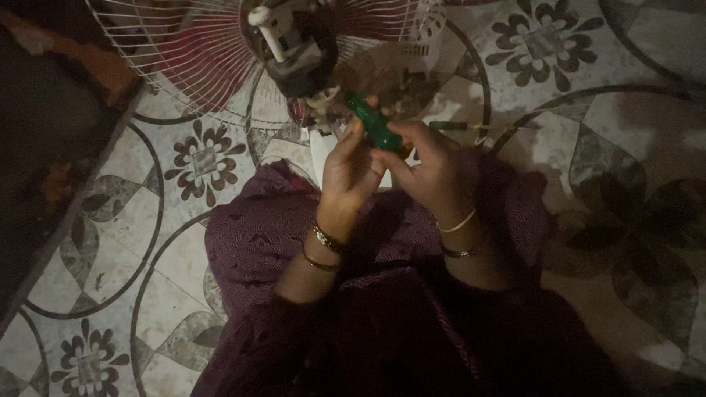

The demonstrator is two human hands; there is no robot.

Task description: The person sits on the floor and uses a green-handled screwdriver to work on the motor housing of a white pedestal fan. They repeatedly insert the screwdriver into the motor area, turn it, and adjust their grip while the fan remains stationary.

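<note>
I hold a green-handled screwdriver (376, 123) above my lap, my left hand (351, 170) and right hand (434, 169) both curled around its handle, just below a fan's motor (298, 59) and wire guard (184, 59), over the patterned tiled floor (184, 158).

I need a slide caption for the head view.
Both hands hold a green-handled screwdriver beside a fan.

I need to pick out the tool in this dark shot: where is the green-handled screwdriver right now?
In the head view, the green-handled screwdriver sits upper centre, gripped by both the left hand and right hand, just below the fan's motor housing.
</note>
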